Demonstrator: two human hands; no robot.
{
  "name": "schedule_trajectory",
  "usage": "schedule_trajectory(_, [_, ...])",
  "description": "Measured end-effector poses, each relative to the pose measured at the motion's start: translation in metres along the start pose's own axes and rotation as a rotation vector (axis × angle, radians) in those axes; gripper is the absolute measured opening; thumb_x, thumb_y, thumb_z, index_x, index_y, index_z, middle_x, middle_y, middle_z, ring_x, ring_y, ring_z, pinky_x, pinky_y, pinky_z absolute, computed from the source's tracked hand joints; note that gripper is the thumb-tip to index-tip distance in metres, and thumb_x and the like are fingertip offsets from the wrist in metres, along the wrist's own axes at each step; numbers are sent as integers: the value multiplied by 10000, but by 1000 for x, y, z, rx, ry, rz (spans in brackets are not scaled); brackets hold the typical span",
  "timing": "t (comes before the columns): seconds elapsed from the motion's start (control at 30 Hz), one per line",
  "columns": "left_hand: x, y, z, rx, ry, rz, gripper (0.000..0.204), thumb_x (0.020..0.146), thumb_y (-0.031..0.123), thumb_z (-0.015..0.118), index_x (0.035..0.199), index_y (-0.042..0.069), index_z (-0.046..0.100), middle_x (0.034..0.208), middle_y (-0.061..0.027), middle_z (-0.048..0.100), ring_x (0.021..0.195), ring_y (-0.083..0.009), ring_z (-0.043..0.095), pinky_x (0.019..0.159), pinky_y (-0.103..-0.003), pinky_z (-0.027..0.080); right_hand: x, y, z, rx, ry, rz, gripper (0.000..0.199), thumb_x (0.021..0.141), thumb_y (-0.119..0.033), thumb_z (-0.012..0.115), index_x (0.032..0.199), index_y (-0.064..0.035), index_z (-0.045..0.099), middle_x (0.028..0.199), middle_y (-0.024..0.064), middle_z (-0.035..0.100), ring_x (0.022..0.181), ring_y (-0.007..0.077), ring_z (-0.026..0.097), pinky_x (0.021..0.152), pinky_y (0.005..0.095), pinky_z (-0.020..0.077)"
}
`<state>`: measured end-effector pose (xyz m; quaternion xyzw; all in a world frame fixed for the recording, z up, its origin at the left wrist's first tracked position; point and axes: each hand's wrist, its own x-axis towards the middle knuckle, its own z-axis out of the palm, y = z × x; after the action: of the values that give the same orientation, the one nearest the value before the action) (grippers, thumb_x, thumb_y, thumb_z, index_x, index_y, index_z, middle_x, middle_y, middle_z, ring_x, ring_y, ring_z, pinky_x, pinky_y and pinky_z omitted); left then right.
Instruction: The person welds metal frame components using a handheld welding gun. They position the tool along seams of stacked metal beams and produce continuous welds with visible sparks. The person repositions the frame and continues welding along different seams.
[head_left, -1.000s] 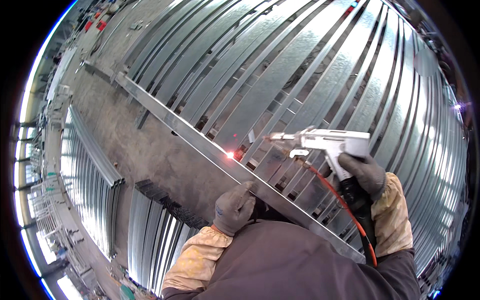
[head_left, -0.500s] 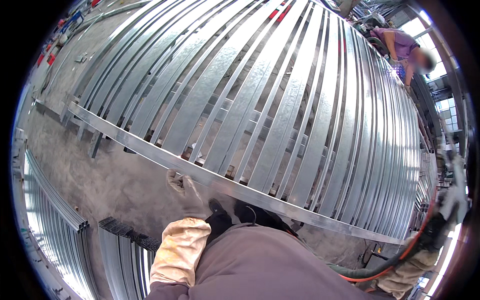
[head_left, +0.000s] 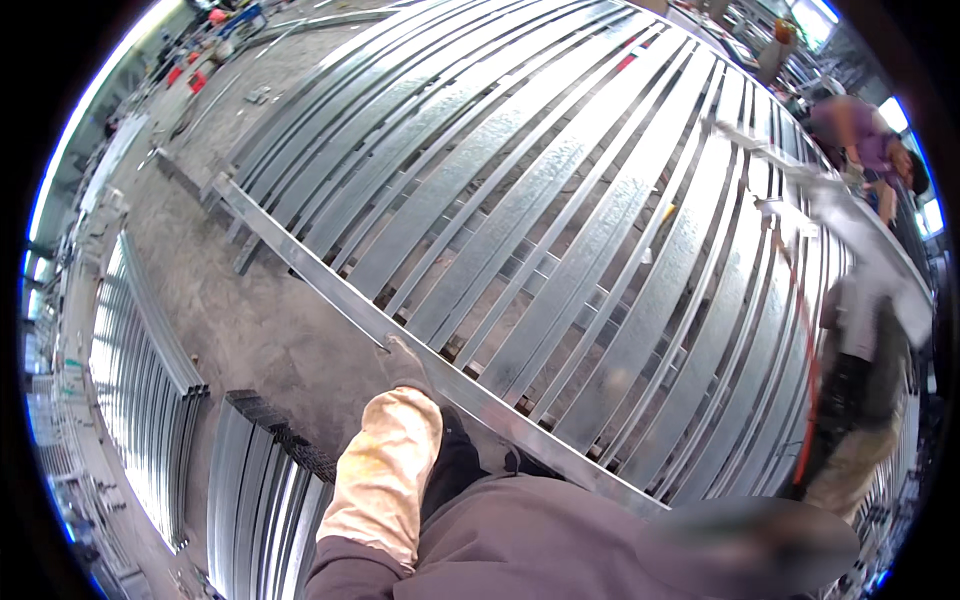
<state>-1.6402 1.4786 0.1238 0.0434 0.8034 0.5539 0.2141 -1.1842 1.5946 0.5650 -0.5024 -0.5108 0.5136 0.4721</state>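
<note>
Galvanised steel rail (head_left: 330,290) runs diagonally across the concrete floor (head_left: 270,330), bordering a wide panel of parallel steel slats (head_left: 560,220). Gloved left hand (head_left: 405,365) rests on the rail, fingers laid together over its edge. Right hand lies out of view. Another person (head_left: 870,150) stands at far right.

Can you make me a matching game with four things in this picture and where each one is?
Things:
1. left hand
2. orange hose
3. stacked metal strips
4. person in a purple top

Places:
A. far upper right, beyond the metal frame
B. on the long metal rail at the frame's near edge
C. on the floor at the left
D. running along the frame's right side

Pairs: 1-B, 2-D, 3-C, 4-A
</note>
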Motion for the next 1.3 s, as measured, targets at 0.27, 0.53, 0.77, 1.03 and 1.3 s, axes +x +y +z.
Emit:
schedule_trajectory(0.27, [-44, 27, 28, 119, 217, 73, 537, 1032, 359, 414, 1287, -105, 499, 1199, -331, 594, 1109, -460, 580, 944, -470, 460, 100, 116, 111, -21, -563, 491, 437, 957, -330, 616, 1213, 20, 558, 876, 104, 700, 576, 139, 628, 492, 255, 530])
schedule_trajectory(0.53, [-62, 59, 19, 351, 219, 123, 429, 1037, 319, 399, 1200, -52, 543, 1054, -283, 637, 966, -432, 613, 864, -458, 467, 112, 238, 220, 139, -1055, 617, 306, 969, -236, 623, 1151, 10, 626, 952, 51, 672, 839, 120, 615, 746, 278, 507])
schedule_trajectory(0.77, [-56, 52, 23, 316, 195, 132, 369, 1038, 276, 401, 1204, -23, 541, 976, -221, 647, 878, -347, 621, 807, -427, 473, 117, 288, 251, 240, -1057, 517, 394, 979, -194, 605, 1309, 16, 558, 1197, 71, 630, 1058, 148, 574, 956, 315, 454])
schedule_trajectory(1.03, [-50, 36, 23, 264, 195, 150, 368, 1037, 275, 406, 1218, -16, 539, 1005, -219, 651, 896, -338, 629, 823, -417, 480, 120, 288, 252, 174, -1082, 606, 383, 984, -182, 590, 1308, 20, 558, 1215, 70, 621, 1103, 149, 564, 977, 306, 443])
schedule_trajectory(1.3, [-53, 42, 23, 309, 200, 150, 364, 1038, 269, 402, 1224, -17, 529, 1018, -225, 644, 908, -347, 627, 828, -412, 475, 117, 295, 253, 203, -1100, 626, 417, 972, -219, 629, 1314, 8, 555, 1217, 71, 632, 1092, 137, 560, 960, 295, 450])
